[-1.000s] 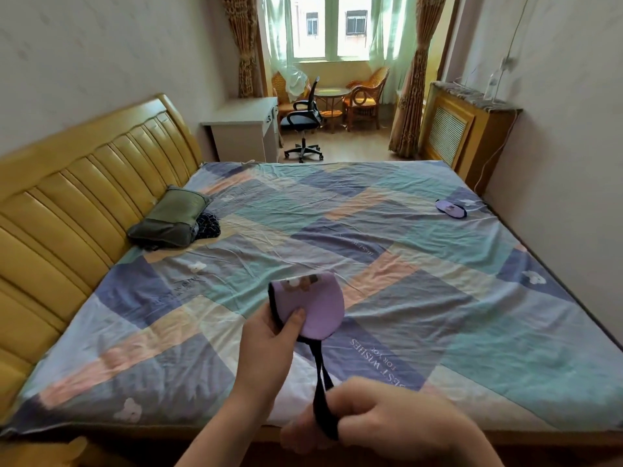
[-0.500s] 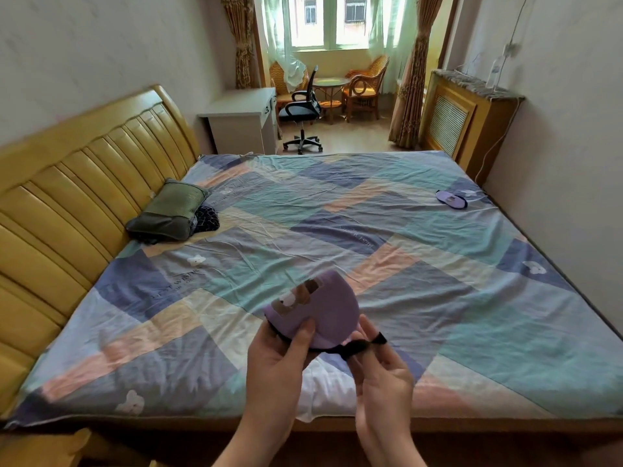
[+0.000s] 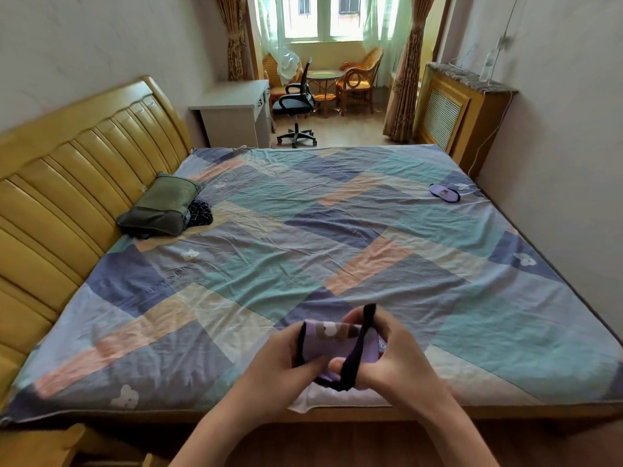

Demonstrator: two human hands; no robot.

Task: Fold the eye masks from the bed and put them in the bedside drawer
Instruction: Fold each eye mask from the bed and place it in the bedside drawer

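Note:
A folded purple eye mask (image 3: 332, 345) with a bear print and black edging is held between both hands over the near edge of the bed (image 3: 303, 237). My left hand (image 3: 276, 369) grips its left side. My right hand (image 3: 394, 355) holds its right side, and the black elastic strap (image 3: 359, 345) runs across the mask's front, looping over my right fingers. A second purple eye mask (image 3: 444, 192) lies flat at the bed's far right corner. The bedside drawer cannot be seen clearly.
A green pillow (image 3: 160, 205) and a dark checked cloth (image 3: 200, 213) lie by the yellow headboard (image 3: 67, 183). A white desk (image 3: 236, 111), an office chair (image 3: 296, 106) and wicker chairs stand beyond the bed. A wooden radiator cover (image 3: 451, 116) lines the right wall. A wooden corner (image 3: 37, 446) shows at bottom left.
The mask came down and closer to me and now lies sideways. My right hand brought the black strap up from below and drew it across the mask's front.

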